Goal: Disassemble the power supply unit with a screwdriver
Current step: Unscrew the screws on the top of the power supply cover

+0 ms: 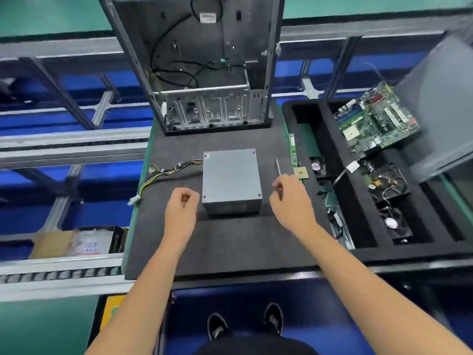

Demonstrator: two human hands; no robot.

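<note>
No text, brand or number can be read. A white label [207,17] is seen inside the open computer case [194,62], and blue and red print is seen on a white bag [88,243] at lower left, but both are too blurred to be made out.

Electronics teardown line: conveyor rails [76,139], parts tray [332,175]
</note>
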